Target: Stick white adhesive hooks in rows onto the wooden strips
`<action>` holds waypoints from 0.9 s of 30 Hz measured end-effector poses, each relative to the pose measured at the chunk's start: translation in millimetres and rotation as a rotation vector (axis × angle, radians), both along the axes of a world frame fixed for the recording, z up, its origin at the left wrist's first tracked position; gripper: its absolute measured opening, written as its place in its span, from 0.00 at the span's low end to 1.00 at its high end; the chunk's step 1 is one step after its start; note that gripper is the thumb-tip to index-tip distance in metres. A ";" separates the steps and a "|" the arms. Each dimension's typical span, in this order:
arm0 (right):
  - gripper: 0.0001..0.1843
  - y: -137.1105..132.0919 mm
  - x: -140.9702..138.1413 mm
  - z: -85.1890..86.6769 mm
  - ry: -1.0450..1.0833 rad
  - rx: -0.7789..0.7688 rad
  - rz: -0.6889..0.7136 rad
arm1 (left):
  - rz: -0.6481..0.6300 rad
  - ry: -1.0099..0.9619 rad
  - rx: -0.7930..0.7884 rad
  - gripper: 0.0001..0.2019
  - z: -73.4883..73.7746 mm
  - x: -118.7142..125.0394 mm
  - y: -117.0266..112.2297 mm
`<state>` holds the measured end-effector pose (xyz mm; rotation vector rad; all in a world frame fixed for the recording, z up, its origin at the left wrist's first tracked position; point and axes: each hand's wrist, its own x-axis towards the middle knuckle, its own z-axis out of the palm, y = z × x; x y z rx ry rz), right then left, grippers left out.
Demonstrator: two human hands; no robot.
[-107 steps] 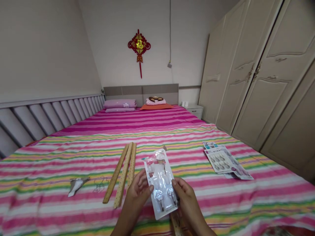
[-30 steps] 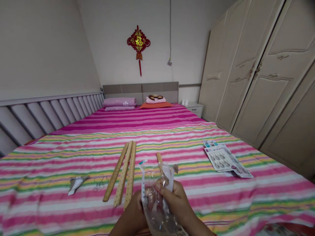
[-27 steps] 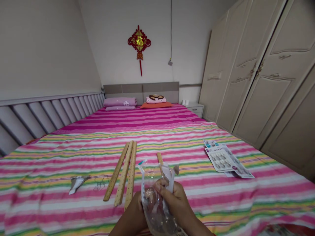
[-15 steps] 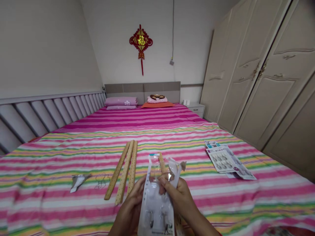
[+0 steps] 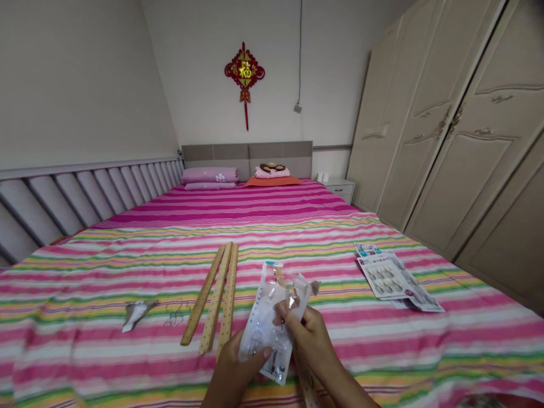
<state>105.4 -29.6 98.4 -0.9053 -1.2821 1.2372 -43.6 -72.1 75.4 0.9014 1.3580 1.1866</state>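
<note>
A torn clear plastic blister pack (image 5: pixel 267 317) with metal hooks inside is held up over the bed. My left hand (image 5: pixel 233 368) grips its lower left side, thumb pressed across the front. My right hand (image 5: pixel 314 343) pinches the torn plastic at the pack's upper right, its fingers partly hidden. Beneath the hands runs a perforated wooden strip (image 5: pixel 306 379), mostly covered. To the left lie three more perforated wooden strips (image 5: pixel 216 303), fanned out side by side.
Left of the strips are thin tangled string (image 5: pixel 176 313) and a crumpled packaging scrap (image 5: pixel 138 313). Several hook packs (image 5: pixel 385 277) overlap at the right. Striped cloth (image 5: pixel 127 266) covers the bed, with folded bedding (image 5: pixel 210 177) at the headboard and wardrobes (image 5: pixel 450 158) alongside.
The blister pack has been raised slightly and tilted. My left hand has shifted, its thumb now lying over the pack's lower front. My right hand keeps its pinch at the torn part.
</note>
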 end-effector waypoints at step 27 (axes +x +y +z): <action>0.13 2.8 31.3 4.7 0.102 -0.252 0.364 | -0.019 0.466 0.358 0.12 30.5 -12.8 2.7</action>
